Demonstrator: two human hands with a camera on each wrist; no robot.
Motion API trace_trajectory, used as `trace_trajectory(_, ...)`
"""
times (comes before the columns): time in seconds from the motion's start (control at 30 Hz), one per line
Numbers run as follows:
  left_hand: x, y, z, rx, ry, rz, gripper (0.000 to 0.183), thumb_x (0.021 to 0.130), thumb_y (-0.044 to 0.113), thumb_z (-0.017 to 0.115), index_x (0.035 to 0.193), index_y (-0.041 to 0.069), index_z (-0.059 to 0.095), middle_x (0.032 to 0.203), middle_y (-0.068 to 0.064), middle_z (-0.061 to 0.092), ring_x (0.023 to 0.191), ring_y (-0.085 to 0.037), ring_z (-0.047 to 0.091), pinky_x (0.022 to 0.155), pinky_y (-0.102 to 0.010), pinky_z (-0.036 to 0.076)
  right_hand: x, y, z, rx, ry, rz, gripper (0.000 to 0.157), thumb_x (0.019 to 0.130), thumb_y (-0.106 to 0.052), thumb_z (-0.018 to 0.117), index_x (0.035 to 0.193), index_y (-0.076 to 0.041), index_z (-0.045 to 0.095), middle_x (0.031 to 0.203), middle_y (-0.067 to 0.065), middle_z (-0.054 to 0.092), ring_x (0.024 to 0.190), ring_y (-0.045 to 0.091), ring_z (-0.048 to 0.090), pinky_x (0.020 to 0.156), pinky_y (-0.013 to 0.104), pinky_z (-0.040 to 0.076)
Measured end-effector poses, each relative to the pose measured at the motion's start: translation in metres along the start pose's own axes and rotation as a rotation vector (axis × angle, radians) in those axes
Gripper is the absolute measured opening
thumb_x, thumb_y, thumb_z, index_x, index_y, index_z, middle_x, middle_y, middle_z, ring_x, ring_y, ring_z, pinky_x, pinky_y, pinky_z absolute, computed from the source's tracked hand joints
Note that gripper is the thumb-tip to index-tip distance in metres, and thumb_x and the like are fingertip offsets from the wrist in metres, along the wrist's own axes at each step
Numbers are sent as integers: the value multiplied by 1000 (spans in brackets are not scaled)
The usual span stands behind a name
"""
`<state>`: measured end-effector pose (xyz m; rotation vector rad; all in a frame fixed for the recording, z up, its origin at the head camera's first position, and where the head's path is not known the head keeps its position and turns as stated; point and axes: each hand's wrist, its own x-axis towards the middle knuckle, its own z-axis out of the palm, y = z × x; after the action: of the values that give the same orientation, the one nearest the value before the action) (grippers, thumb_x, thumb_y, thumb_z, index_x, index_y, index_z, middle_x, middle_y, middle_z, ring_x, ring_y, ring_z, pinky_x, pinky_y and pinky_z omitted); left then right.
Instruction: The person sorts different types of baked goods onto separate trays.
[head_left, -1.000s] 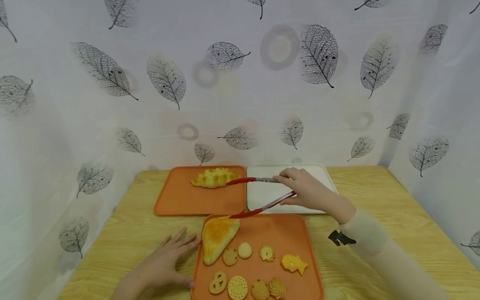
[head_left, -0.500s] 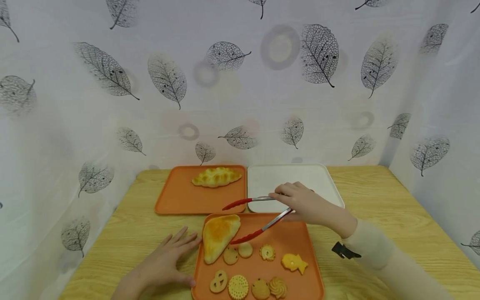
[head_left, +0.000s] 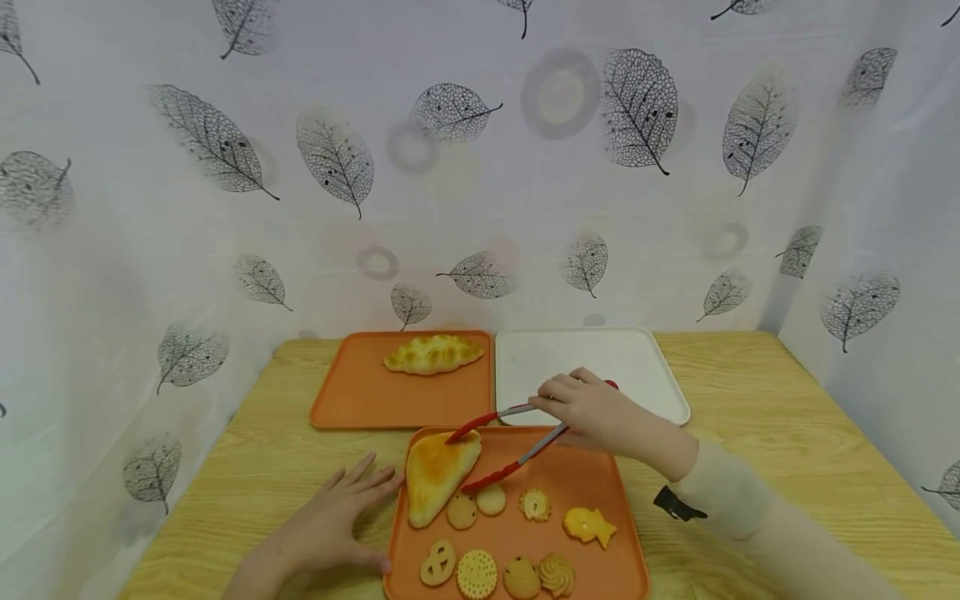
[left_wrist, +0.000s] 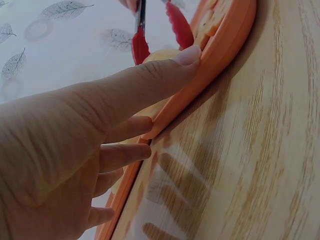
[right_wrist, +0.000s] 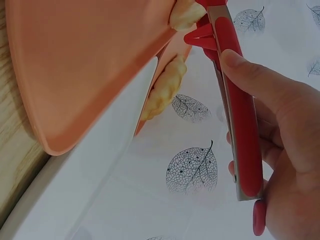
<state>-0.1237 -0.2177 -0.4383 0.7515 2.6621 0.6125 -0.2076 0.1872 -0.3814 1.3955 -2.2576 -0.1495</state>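
My right hand (head_left: 592, 412) grips a pair of red-tipped metal tongs (right_wrist: 240, 110). The tongs' arms are spread; in the head view one red tip overlaps the far corner of a triangular golden pastry (head_left: 435, 479), and the other lies just right of it, by a round cookie (head_left: 491, 499). That pastry rests at the left of the near orange tray (head_left: 525, 454). My left hand (head_left: 330, 521) has its fingers spread beside this tray; in the left wrist view the thumb lies against the rim (left_wrist: 220, 60), with the fingertips close to the edge.
Several cookies lie on the near tray, among them a fish-shaped one (head_left: 588, 526) and a pretzel-shaped one (head_left: 438, 563). Behind are a second orange tray (head_left: 360, 400) bearing a braided bread (head_left: 433, 354) and a white tray (head_left: 592, 346). A leaf-print curtain (head_left: 480, 167) stands behind the wooden table (head_left: 735, 375).
The tongs have moved from beside the braided bread on the back tray down toward the near tray, around the triangular pastry's upper right side. My left hand stays put.
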Motion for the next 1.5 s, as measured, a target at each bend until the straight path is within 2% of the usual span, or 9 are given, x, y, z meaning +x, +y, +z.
trace_trajectory(0.47, 0, 2, 0, 0, -1, -3, 107, 65, 74, 67, 151, 17, 39, 159, -9, 33, 150, -42, 11, 115, -69, 11, 1, -2, 3, -13, 34, 2, 53, 72, -42, 84, 114, -14, 68, 106, -1, 64, 99, 16, 59, 87, 34, 49)
trace_trajectory(0.67, 0, 1, 0, -16, -9, -6, 106, 65, 72, 68, 151, 19, 38, 159, -9, 33, 150, -42, 10, 115, -69, 10, -6, 0, 0, -14, 39, 14, 52, 71, -42, 84, 112, -14, 68, 104, -1, 64, 98, 17, 59, 86, 34, 49)
trace_trajectory(0.83, -1, 2, -1, -17, -8, 3, 107, 66, 72, 68, 152, 17, 37, 158, -11, 33, 150, -43, 10, 114, -70, 11, -15, 2, -5, -3, 59, 38, 55, 68, -41, 86, 111, -13, 69, 103, 0, 65, 98, 18, 60, 85, 36, 50)
trace_trajectory(1.1, -1, 3, -1, -19, -8, -5, 108, 65, 73, 68, 152, 17, 37, 159, -11, 33, 150, -42, 10, 114, -71, 11, -25, 12, -16, 18, 65, 115, 59, 67, -38, 87, 114, -9, 69, 104, 3, 64, 96, 21, 60, 84, 37, 50)
trace_trajectory(1.37, -1, 2, 0, -6, 3, -8, 107, 65, 73, 69, 150, 16, 40, 158, -10, 33, 150, -42, 11, 115, -70, 12, -27, 27, -21, 65, 159, 126, 57, 66, -31, 87, 113, -5, 70, 103, 6, 64, 95, 22, 61, 81, 41, 50)
trace_trajectory(1.5, -1, 1, 0, 4, 3, -3, 107, 65, 74, 68, 150, 17, 40, 158, -9, 34, 150, -42, 11, 115, -69, 13, -22, 35, -21, 92, 166, 141, 55, 69, -30, 85, 114, -4, 69, 103, 7, 64, 95, 24, 61, 80, 43, 50)
